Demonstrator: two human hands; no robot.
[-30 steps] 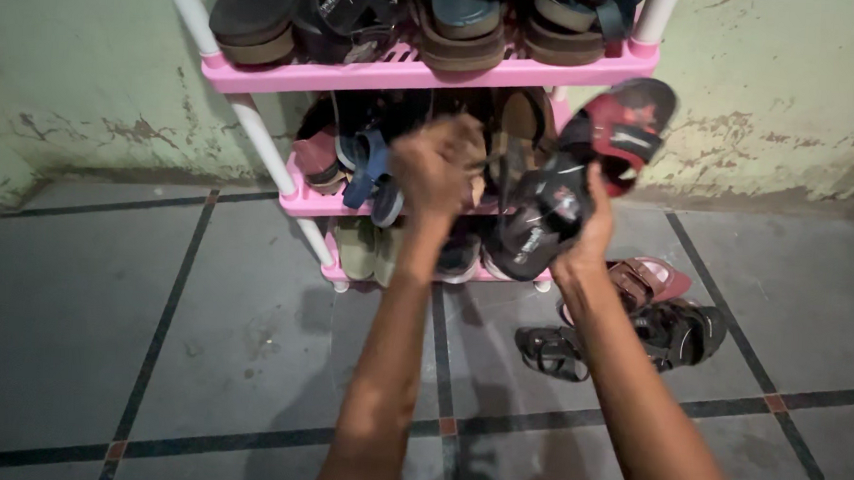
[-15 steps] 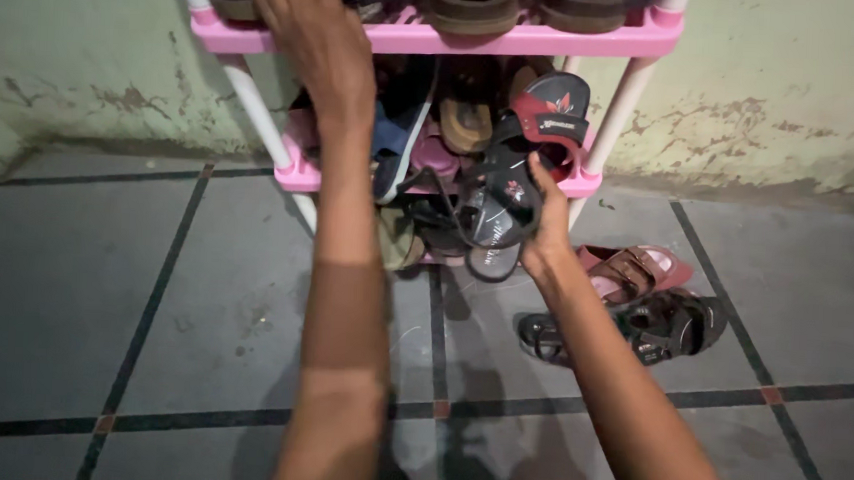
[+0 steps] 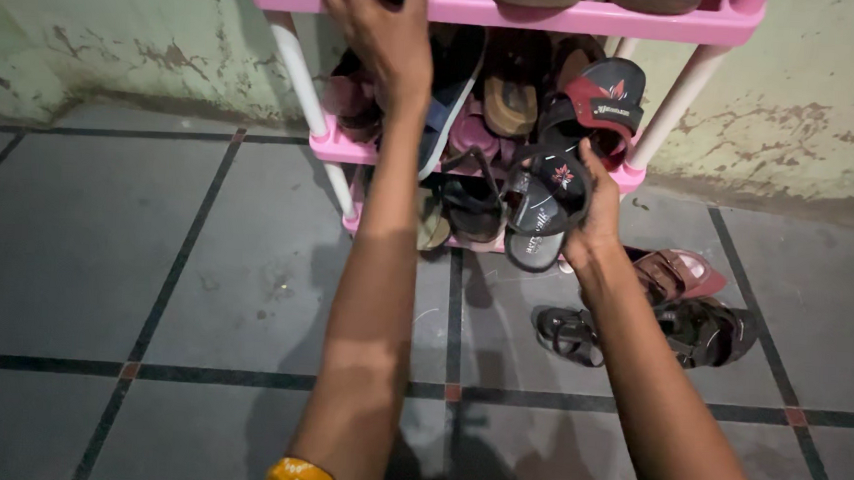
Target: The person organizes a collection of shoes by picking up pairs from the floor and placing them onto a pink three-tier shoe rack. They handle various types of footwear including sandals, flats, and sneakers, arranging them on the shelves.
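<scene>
- Low in the middle of the frame, two bare arms reach up from the bottom edge; a bit of yellow sleeve (image 3: 294,476) peeks out at the very bottom.
- The floor (image 3: 157,257) is made of big grey tiles with dark lines between them.
- At the right, a black strappy sandal (image 3: 567,333) and another dark sandal (image 3: 703,331) lie on the floor, just beside each other. A pink and brown sandal (image 3: 680,273) lies a little farther back.
- The right hand (image 3: 596,214) is right of the middle. Its fingers are curled around a pair of black slippers (image 3: 542,199) with a small red mark — it holds them up in front of the rack's middle shelf.
- Just above them, a red and black slipper (image 3: 601,99) leans on that shelf.
- The left hand (image 3: 378,31) is at the top middle. Its fingers are spread and rest on the top shelf of the pink shoe rack (image 3: 590,17) — I cannot tell if it grips anything.
- The rack has white poles and is stuffed with sandals.
- Farthest back is a pale green wall (image 3: 119,35) with peeling paint.
</scene>
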